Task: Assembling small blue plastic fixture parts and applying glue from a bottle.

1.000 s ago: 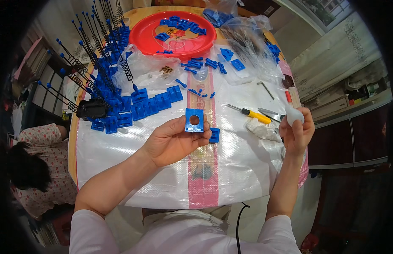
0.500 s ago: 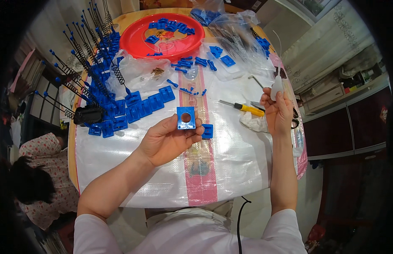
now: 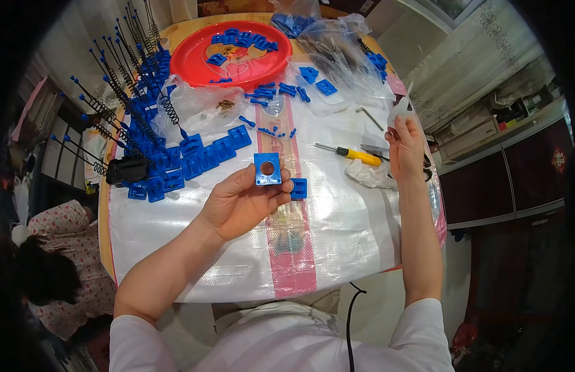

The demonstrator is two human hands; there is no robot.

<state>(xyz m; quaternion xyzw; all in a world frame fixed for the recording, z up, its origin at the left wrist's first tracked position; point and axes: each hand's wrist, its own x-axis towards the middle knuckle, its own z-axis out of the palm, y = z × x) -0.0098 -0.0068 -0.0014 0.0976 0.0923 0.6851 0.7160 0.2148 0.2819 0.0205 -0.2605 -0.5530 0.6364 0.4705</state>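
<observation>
**A blue plastic block [image 3: 266,180] in the left hand [image 3: 235,197], a white squeeze bottle [image 3: 398,112] in the right hand [image 3: 408,146]**

The glossy rectangular block, pierced by a round hole, is held upright above the tabletop [image 3: 183,31], its sides clamped between the left fingers. The right fingers are closed around the smooth, rounded bottle. Just beside the left fingertips lies a second moulded blue piece [image 3: 300,188], on a shiny woven plastic sheet [image 3: 343,235] with a pink strip.

Near the right hand are a yellow-and-black screwdriver [image 3: 362,156], a bent metal hex key [image 3: 370,118] and a crumpled white tissue [image 3: 365,175]. Farther left, slotted blue bases [image 3: 207,155] sit in rows, with black coiled wires [image 3: 170,111] rising behind. A round red tray [image 3: 191,59] holds more blue parts [image 3: 244,39].
</observation>
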